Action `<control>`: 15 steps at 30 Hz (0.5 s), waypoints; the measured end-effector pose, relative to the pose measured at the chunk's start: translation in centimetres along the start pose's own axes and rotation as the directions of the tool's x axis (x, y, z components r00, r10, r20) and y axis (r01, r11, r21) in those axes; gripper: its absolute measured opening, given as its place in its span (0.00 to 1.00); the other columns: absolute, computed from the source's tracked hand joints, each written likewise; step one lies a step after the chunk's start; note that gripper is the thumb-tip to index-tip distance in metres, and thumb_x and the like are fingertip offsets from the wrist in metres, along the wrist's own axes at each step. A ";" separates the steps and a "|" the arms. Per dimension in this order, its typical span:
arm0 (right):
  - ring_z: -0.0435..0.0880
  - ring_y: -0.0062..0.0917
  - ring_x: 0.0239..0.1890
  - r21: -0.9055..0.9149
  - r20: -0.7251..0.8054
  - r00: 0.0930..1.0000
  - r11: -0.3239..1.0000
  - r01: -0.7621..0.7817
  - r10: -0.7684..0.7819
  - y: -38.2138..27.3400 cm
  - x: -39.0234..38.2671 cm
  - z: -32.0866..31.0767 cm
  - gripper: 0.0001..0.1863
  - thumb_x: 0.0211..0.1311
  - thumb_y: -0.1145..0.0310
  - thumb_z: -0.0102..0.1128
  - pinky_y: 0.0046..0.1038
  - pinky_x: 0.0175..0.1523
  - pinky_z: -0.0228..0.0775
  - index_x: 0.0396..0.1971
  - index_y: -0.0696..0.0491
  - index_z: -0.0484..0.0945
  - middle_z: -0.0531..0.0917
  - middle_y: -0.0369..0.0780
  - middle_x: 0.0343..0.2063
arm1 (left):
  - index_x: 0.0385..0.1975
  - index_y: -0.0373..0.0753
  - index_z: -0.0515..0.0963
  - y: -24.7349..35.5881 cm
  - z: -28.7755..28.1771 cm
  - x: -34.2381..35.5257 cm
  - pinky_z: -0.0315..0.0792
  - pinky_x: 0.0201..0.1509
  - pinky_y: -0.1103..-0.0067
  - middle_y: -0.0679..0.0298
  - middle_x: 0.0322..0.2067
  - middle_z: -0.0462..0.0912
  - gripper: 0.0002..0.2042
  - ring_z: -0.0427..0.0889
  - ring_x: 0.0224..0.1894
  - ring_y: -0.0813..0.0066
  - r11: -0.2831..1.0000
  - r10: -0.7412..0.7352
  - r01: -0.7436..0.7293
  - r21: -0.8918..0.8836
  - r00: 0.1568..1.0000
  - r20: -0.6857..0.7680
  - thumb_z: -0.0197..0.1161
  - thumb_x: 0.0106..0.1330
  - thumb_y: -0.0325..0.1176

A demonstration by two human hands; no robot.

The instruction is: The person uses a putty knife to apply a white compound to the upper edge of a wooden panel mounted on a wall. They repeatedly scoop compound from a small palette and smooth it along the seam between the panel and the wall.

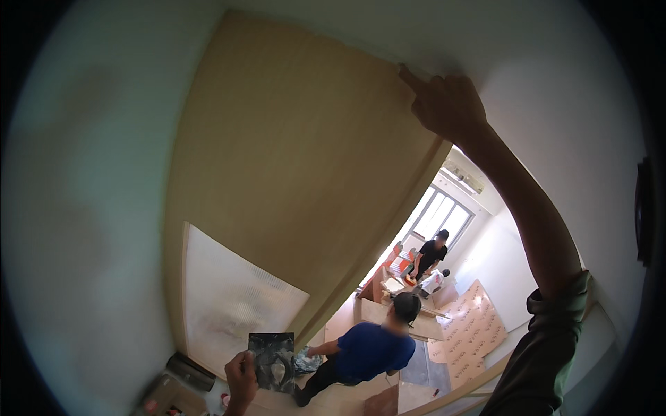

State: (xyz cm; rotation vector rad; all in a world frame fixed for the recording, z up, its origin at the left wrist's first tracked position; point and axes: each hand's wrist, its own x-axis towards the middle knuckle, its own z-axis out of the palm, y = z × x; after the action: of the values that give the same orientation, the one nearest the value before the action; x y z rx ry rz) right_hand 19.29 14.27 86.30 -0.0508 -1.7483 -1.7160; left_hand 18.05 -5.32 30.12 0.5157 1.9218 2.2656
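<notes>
My right hand [451, 104] is raised high, its index finger stretched out to the upper edge of a large light-wood panel [277, 145], where the panel meets the white ceiling. The other fingers are partly curled, and nothing shows in them. Low in the view, my left hand [241, 378] grips the left edge of a dark, glossy rectangular sheet [272, 364] with grey smears. What the sheet is made of I cannot tell. Behind it, a pale ribbed, translucent pane [232, 284] is set in the lower part of the panel.
Below stands a person in a blue shirt [378, 350], close to the panel's right edge. Farther off, another person in black [431, 253] is by a workbench [388, 312]. Patterned boards [472, 326] cover part of the floor. A dark cylinder [191, 372] lies at lower left.
</notes>
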 end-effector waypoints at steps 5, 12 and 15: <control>0.84 0.33 0.32 0.265 -0.043 0.995 0.962 -0.071 0.085 -2.7 2.3 0.9 0.29 0.57 0.60 0.52 0.38 0.38 0.73 0.62 0.37 0.65 0.84 0.40 0.34 | 0.25 0.27 0.73 -0.6 0.2 0.1 0.56 0.21 0.76 0.63 0.13 0.65 0.16 0.61 0.18 0.82 1.000 -0.010 0.010 -0.026 1.000 -0.005 0.53 0.70 0.34; 0.82 0.35 0.27 0.205 -0.056 0.983 0.966 -0.159 0.174 -2.6 6.9 4.5 0.29 0.59 0.59 0.49 0.41 0.38 0.74 0.64 0.34 0.63 0.82 0.42 0.27 | 0.20 0.31 0.70 0.6 1.5 -1.4 0.49 0.21 0.80 0.75 0.14 0.60 0.15 0.55 0.20 0.88 1.000 0.017 -0.015 0.019 0.993 -0.120 0.52 0.70 0.32; 0.82 0.35 0.28 0.258 -0.040 0.981 0.950 -0.173 0.190 -1.2 6.7 6.1 0.28 0.60 0.59 0.47 0.41 0.38 0.74 0.64 0.34 0.64 0.82 0.42 0.26 | 0.20 0.31 0.69 1.0 1.9 -1.9 0.49 0.21 0.80 0.75 0.14 0.59 0.16 0.55 0.20 0.88 0.999 -0.035 0.037 0.013 0.989 -0.144 0.52 0.70 0.32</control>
State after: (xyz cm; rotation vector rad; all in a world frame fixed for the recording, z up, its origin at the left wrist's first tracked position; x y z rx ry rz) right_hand 10.94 16.76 89.07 -0.0410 -1.8405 -1.3388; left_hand 20.61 -4.36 30.95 0.3243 1.9977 2.3262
